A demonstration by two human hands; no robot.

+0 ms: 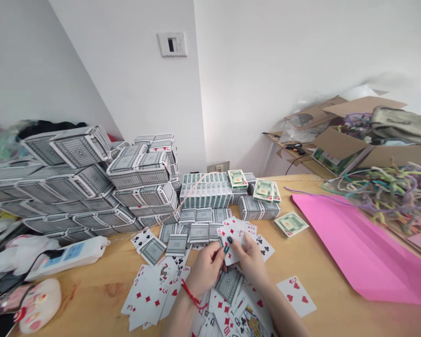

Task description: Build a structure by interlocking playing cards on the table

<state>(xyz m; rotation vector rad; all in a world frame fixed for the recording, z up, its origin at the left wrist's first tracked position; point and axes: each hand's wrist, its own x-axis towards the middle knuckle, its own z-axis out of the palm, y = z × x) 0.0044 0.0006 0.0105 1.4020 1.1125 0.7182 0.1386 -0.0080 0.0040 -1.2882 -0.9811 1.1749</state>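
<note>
Holds diamond cards point(232, 256) between left hand point(206, 264), pinched at left edge, and right hand point(253, 262), closed on right side; points long axis roughly forward.

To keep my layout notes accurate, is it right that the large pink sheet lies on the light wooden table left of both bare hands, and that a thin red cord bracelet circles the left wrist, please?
The side is wrong: the head view shows the large pink sheet on the light wooden table, right of both the left hand and the right hand. The rest stands.
</note>
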